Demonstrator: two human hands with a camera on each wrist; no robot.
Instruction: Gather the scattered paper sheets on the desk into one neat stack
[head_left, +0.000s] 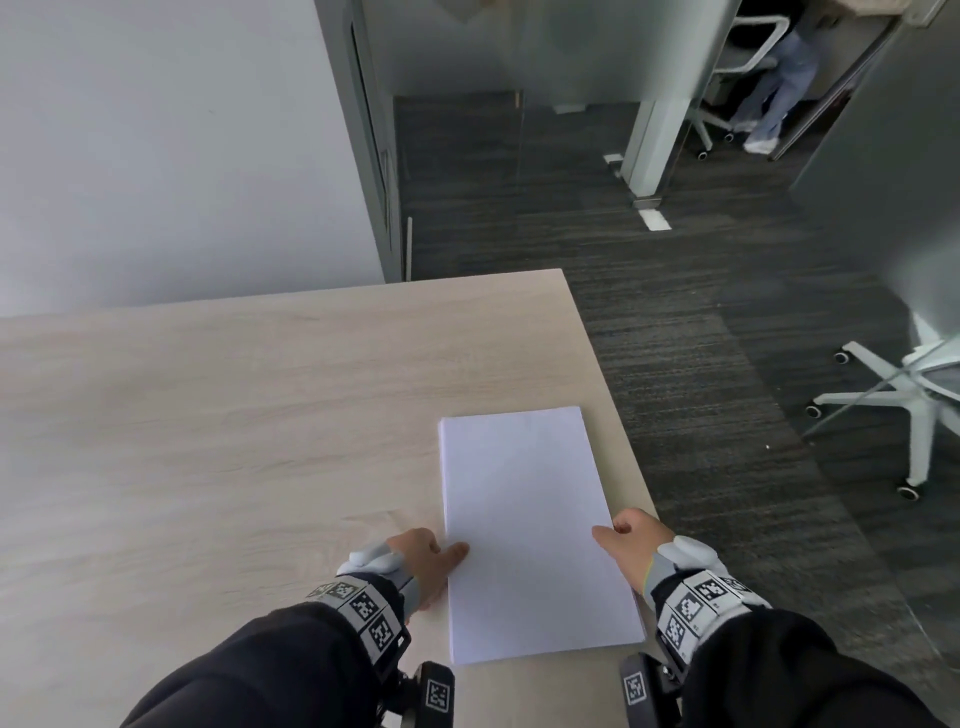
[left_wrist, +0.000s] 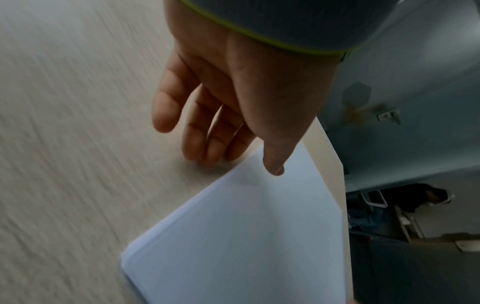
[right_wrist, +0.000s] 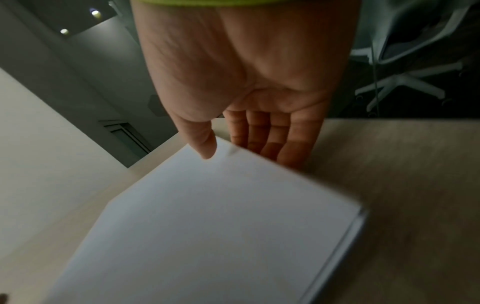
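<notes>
One squared stack of white paper sheets (head_left: 524, 519) (left_wrist: 246, 236) (right_wrist: 207, 226) lies flat on the light wooden desk (head_left: 260, 415), close to its right edge. My left hand (head_left: 436, 566) (left_wrist: 241, 162) is at the stack's left side; its thumb lies on the top sheet and its straight fingers (left_wrist: 207, 152) touch the desk beside the paper. My right hand (head_left: 623, 540) (right_wrist: 240, 152) is at the stack's right side, thumb on top, with straight fingers (right_wrist: 285, 152) against the edge. No loose sheets show elsewhere.
The desk's right edge (head_left: 623, 441) runs a short way past the stack, with dark carpet beyond. A white office chair (head_left: 914, 405) stands on the right. A wall borders the desk's far side. A person (head_left: 774, 88) sits far back.
</notes>
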